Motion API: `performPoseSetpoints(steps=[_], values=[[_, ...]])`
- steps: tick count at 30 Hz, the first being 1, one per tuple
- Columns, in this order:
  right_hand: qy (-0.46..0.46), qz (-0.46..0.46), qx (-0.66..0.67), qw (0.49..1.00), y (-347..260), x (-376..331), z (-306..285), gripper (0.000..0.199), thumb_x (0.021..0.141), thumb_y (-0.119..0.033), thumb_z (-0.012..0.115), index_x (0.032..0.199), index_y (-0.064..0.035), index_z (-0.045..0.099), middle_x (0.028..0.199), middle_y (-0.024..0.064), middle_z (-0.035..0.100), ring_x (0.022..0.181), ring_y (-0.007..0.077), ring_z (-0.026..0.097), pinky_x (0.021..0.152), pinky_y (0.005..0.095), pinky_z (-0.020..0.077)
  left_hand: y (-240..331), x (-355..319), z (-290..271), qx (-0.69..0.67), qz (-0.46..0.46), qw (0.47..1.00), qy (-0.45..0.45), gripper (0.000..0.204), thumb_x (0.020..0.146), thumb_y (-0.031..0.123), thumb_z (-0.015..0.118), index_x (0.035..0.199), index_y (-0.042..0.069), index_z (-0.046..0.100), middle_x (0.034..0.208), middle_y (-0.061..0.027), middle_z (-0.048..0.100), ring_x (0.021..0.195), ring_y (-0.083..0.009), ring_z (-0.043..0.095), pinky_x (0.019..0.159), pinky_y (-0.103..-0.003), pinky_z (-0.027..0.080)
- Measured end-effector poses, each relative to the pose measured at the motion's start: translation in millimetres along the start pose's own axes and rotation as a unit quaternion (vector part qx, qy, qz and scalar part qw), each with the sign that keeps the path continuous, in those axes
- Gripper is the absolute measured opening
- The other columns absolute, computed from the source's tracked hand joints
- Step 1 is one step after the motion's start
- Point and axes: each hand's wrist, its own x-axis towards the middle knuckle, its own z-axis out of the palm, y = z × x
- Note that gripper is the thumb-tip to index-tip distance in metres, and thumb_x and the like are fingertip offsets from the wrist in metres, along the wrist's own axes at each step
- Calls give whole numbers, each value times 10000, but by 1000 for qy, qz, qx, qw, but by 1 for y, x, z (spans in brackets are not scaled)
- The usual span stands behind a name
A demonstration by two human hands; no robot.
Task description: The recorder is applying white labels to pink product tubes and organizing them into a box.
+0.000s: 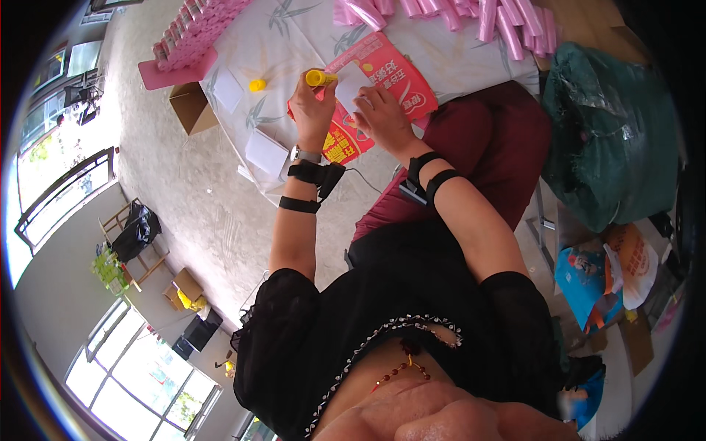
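My left hand (310,110) is closed around a yellow tube (321,78) that looks like a glue stick, its round end facing up. A yellow cap (257,85) stands apart from it on the tablecloth to the left. Just right of the tube, a white paper slip (353,82) lies over a red printed cardboard sheet (401,77). My right hand (384,117) has bent fingers on the slip's near edge, and their undersides are hidden. Part of the red and yellow printed sheet shows between my wrists.
A patterned white tablecloth (294,44) covers the table. White paper stacks (266,153) lie at its near left edge. Pink-wrapped rolls (507,29) are piled at the far right, with more rows (195,33) at the far left. A green sack (610,140) stands to my right.
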Motion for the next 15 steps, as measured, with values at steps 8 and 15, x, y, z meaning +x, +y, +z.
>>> performPoseSetpoints(steps=[8,15], values=[[-6,2,-1,1000,1,-3,1,259,833,-122,743,1052,-52,625,1168,136,619,1115,307,594,978,405,507,8,-34,-21,-51,-48,997,38,286,873,45,805,1120,-15,673,982,-110,761,896,-166,754,818,-284,594],[-11,-11,-20,1000,1,1,3,273,840,-136,739,1076,-53,631,1159,128,612,1115,299,584,991,397,495,3,-39,-13,36,-15,999,-4,280,887,78,793,1113,-15,658,986,-137,763,874,-216,772,789,-316,609]])
